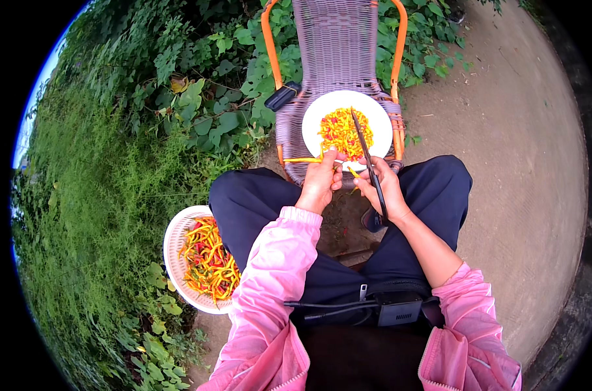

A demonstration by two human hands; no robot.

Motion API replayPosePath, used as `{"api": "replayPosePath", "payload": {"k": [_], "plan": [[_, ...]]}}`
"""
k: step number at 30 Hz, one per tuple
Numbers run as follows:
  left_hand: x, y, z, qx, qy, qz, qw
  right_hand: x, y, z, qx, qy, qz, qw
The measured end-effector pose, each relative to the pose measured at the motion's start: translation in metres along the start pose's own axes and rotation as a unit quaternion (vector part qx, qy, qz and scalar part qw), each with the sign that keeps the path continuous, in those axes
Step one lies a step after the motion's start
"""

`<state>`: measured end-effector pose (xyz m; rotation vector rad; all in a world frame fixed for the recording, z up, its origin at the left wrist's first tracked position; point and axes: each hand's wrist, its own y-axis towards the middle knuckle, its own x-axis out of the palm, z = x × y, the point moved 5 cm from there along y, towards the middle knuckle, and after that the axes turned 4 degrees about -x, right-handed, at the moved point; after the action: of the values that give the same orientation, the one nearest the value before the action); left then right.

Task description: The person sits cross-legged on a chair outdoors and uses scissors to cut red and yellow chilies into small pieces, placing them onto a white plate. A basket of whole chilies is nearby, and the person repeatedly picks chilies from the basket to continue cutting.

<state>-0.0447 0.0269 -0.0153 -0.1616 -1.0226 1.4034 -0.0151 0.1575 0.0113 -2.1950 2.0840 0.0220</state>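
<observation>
My left hand (321, 177) grips yellow chili peppers (303, 160) between thumb and fingers, just over the near rim of a white plate (313, 129). Beside it, my right hand (385, 189) holds a long, thin, dark knife-like tool (362, 137). Its pointed end reaches over the plate; its other end lies across my palm towards the wrist. A short yellow chili piece (354, 172) is also pinched in my right fingers. Chopped yellow and red chilies (343, 129) form a heap in the middle of the plate.
The plate rests on a woven chair (336, 49) with orange arms. A dark, banded object (282, 96) lies at the seat's left side. A white plastic basket (174, 254) of whole chilies (210, 259) stands by my left leg. Green plants (105, 161) border the left; bare ground (511, 171) stretches right.
</observation>
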Motion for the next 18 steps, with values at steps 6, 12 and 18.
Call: {"api": "replayPosePath", "payload": {"k": [6,12,18], "plan": [[0.005,-0.018,-0.003,-0.090,0.147,-0.116,0.978,-0.022,0.006,-0.002,0.061,0.134,0.115,0.982],[0.014,-0.026,-0.012,-0.118,0.154,-0.182,0.964,-0.025,0.007,-0.002,0.069,0.157,0.137,0.976],[0.018,-0.027,-0.015,-0.106,0.137,-0.178,0.969,-0.016,0.006,-0.004,0.045,0.145,0.101,0.983]]}}
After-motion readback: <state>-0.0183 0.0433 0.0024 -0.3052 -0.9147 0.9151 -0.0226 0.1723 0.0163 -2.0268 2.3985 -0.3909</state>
